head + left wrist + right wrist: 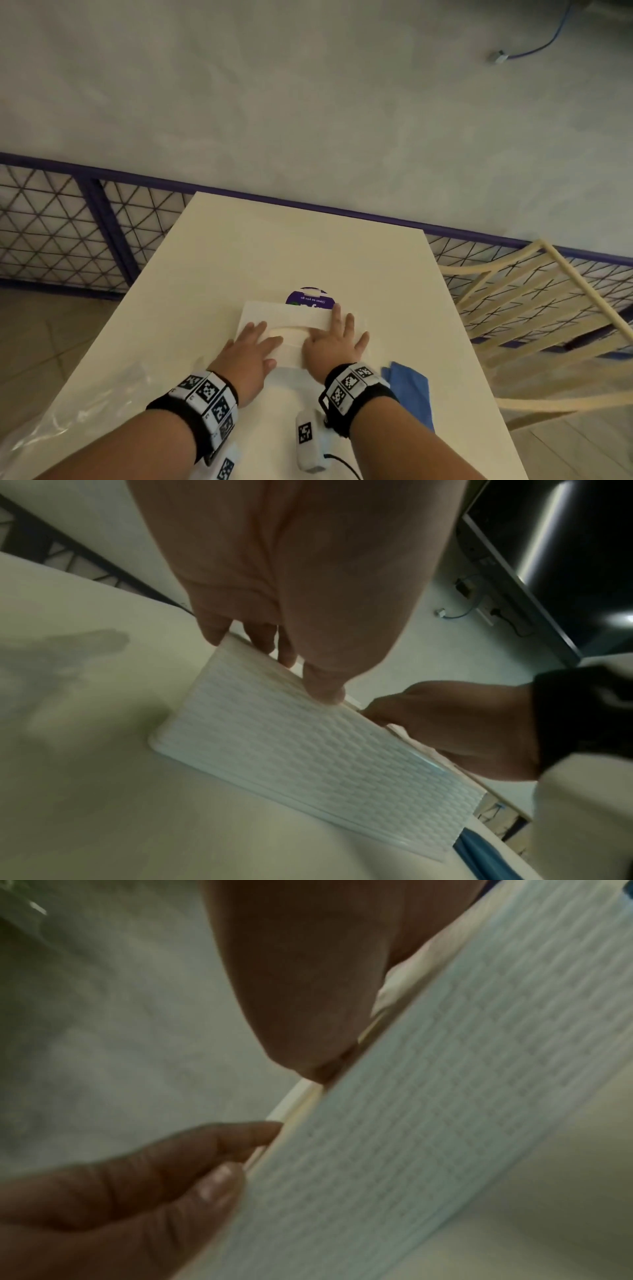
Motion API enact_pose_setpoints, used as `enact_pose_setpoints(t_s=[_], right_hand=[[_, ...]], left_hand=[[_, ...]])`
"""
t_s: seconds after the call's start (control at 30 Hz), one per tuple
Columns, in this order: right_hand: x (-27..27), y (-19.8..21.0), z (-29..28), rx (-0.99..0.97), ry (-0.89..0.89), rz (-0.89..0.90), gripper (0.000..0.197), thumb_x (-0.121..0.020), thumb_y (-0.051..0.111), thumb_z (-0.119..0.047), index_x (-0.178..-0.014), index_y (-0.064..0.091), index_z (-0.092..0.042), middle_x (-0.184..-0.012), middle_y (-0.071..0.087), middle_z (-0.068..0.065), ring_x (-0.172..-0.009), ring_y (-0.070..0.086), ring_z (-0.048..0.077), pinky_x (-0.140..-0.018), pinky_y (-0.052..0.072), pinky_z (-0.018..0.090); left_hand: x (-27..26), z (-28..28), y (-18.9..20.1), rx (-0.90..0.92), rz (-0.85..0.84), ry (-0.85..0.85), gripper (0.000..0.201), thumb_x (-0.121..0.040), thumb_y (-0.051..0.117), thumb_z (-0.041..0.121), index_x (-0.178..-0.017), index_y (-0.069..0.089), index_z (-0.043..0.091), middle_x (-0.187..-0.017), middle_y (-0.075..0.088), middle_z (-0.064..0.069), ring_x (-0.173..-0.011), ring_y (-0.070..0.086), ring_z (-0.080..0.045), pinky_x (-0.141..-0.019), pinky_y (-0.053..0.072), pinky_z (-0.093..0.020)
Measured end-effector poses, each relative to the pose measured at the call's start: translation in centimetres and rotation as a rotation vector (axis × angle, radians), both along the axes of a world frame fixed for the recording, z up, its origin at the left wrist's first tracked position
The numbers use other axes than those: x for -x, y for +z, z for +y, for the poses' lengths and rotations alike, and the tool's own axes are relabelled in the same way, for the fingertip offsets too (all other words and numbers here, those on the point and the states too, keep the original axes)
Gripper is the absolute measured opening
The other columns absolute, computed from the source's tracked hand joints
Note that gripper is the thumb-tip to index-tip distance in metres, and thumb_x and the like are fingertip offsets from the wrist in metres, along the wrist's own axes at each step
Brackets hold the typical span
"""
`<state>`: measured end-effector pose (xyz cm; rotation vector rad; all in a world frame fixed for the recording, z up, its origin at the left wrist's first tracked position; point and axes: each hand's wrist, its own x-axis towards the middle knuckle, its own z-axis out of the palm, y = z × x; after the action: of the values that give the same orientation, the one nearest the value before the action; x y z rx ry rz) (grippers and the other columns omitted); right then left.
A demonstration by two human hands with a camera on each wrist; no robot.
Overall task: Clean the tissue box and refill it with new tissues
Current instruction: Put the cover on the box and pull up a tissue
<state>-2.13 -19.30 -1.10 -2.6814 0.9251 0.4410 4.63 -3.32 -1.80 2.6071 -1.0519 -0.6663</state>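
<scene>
A white tissue box point(284, 315) with a woven-pattern side point(308, 750) stands on the white table point(274, 246). Its oval slot shows between my hands. My left hand point(253, 346) lies flat on the left part of the lid with its fingers straight. In the left wrist view its thumb point(325, 688) presses on the box's upper edge. My right hand point(339, 337) rests flat on the right part of the lid with its fingers spread. The box side point(428, 1110) fills the blurred right wrist view. No loose tissues show.
A purple round wipes canister point(310, 298) stands just behind the box. A blue cloth point(409, 387) lies at the right, near the table edge. Clear plastic wrap point(78, 407) lies at the left front. A cream chair point(534, 308) stands to the right, with a mesh fence behind.
</scene>
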Motion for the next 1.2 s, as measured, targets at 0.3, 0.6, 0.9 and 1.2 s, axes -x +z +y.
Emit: enact_pose_setpoints(t_s=[0.3,0.6,0.9,1.2], right_hand=[[-1.2,-0.5,0.1,-0.041,-0.025,0.049,0.056,-0.082,0.024,-0.043,-0.134,0.045,-0.041,-0.158,-0.025,0.003,-0.141,-0.031,0.032,-0.104,-0.025,0.062],[-0.8,-0.9,0.8,-0.028,-0.130,-0.070,0.042,-0.089,0.029,-0.035,-0.107,0.066,-0.031,-0.160,-0.018,-0.001,-0.145,-0.023,0.027,-0.108,-0.020,0.061],[-1.7,-1.4,-0.1,0.017,-0.056,0.092,0.066,-0.081,0.026,-0.038,-0.147,0.021,-0.038,-0.155,-0.032,0.006,-0.138,-0.036,0.037,-0.093,-0.033,0.062],[-0.5,-1.0,-0.7,-0.101,-0.017,-0.154,0.041,-0.087,0.040,-0.051,-0.113,0.067,-0.035,-0.162,0.000,-0.002,-0.148,-0.015,0.024,-0.112,-0.019,0.058]], left_hand=[[0.0,-0.2,0.4,-0.083,-0.083,-0.037,0.049,-0.102,0.027,0.030,-0.149,0.014,0.035,-0.160,-0.007,0.000,-0.147,-0.007,-0.019,-0.119,0.002,-0.039],[0.4,-0.2,0.3,-0.072,-0.107,-0.034,0.050,-0.101,0.026,0.029,-0.149,0.013,0.036,-0.160,-0.007,0.001,-0.147,-0.007,-0.019,-0.119,0.003,-0.039],[0.5,-0.3,0.0,-0.091,-0.126,-0.036,0.050,-0.101,0.024,0.029,-0.149,0.010,0.036,-0.160,-0.010,0.000,-0.147,-0.009,-0.020,-0.118,0.001,-0.039],[0.4,-0.5,0.0,-0.094,-0.136,-0.026,0.050,-0.100,0.026,0.028,-0.148,0.013,0.037,-0.160,-0.008,0.001,-0.147,-0.006,-0.019,-0.118,0.007,-0.040]])
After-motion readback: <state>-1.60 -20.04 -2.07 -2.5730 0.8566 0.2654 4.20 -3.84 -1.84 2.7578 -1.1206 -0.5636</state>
